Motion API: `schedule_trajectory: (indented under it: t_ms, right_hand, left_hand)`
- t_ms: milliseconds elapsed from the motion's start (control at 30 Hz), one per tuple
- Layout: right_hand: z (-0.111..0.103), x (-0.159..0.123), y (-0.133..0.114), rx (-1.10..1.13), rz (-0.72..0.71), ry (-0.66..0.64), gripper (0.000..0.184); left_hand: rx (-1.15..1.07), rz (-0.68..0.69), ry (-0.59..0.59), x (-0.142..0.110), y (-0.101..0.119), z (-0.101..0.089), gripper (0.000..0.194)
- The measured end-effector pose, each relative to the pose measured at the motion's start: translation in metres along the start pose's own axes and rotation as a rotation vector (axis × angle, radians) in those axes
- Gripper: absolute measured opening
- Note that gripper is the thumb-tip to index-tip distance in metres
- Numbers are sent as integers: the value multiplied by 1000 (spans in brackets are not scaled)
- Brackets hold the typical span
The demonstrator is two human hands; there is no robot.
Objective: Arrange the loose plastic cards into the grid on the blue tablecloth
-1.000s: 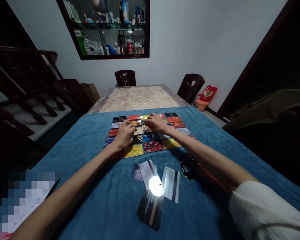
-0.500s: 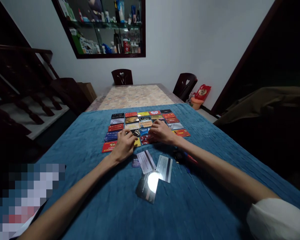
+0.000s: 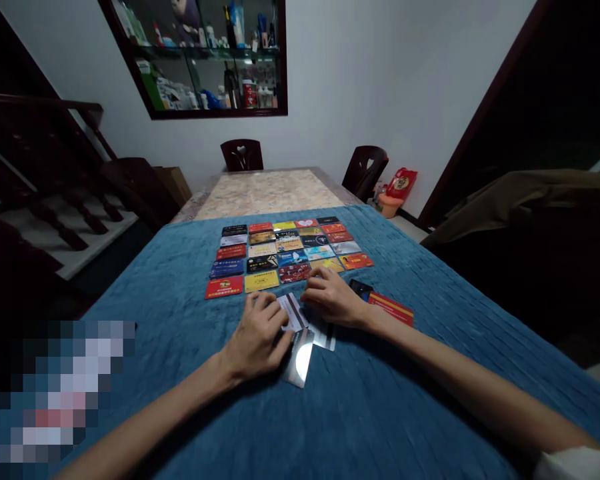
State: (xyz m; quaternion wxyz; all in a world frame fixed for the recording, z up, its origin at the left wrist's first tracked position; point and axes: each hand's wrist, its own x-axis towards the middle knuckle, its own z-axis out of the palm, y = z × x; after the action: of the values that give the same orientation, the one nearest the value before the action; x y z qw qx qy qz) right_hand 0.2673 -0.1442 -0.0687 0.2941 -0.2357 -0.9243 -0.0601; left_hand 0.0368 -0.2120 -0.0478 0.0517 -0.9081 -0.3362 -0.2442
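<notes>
Head view: left hand (image 3: 257, 340) and right hand (image 3: 333, 299) pressed flat, unclenched, on loose cards (image 3: 300, 333).
Beyond the fingertips, card grid (image 3: 287, 253) mostly laid out; few face-down cards under both palms unplaced.

1. The face-down cards (image 3: 300, 333) are a few loose cards, grey and white with dark magnetic stripes. They lie flat and overlap on the blue cloth, near the front row of the card grid.
2. One card (image 3: 300, 363) reflects a bright light spot.
</notes>
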Motion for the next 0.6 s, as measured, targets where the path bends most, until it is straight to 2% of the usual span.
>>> schedule_trajectory:
  t_ms: [100, 233, 433, 600]
  right_hand:
    - [1, 2, -9, 31, -22, 4, 14]
    - [-1, 8, -23, 97, -61, -73, 14]
    - [-1, 17, -42, 163, -116, -207, 22]
    - [1, 24, -46, 145, -100, -320, 26]
  left_hand:
    - [-1, 2, -74, -11, 18, -4, 20]
    - [7, -40, -161, -21, 29, -6, 33]
    - [-14, -117, -218, -27, 25, -13, 29]
    - [13, -151, -231, -34, 14, -18, 27]
